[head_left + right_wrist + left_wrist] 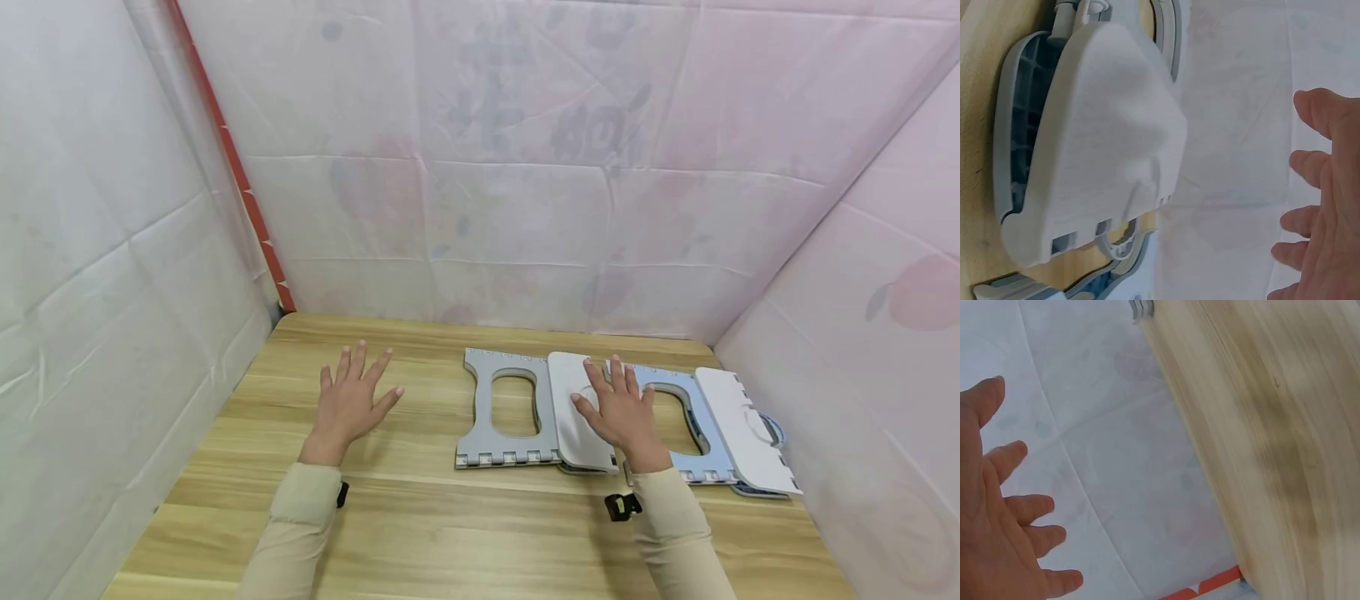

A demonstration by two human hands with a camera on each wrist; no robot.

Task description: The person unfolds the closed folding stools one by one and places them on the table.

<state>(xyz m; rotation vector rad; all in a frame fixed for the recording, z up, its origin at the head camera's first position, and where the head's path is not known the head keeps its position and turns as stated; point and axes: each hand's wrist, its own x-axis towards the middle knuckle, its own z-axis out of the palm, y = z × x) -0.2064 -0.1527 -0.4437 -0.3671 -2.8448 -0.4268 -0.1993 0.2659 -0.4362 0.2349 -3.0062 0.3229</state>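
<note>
Hovering above the wood-grain table [420, 525], the two hands of the person have their fingers spread wide, with the palms turned down. The left hand [348, 408] is over the left part of the table; its nearest thing is the grey folding stool [549, 425], which lies well apart to the right of it. The right hand [622, 414] is raised over the place where this stool meets the blue folding stool [716, 462]. In the right wrist view, a gap can be seen between the fingers and the stool, and the white cloth [510, 208] shows behind.

Both stools lie folded on the right half of the table, side by side and very near. The right hand partly covers the border between them, so I cannot tell whether they touch. The grey one has a rounded hole in its frame and a white panel [576, 442] on its right side. The blue one is built in the same way, and a curved blue handle [781, 429] stands out at its far right.

Beige sleeves [300, 508] cover the forearms, and a small black device [621, 507] sits near the right wrist. Printed cloth surrounds the table, with a red strip [240, 179] running down near the back left corner.
</note>
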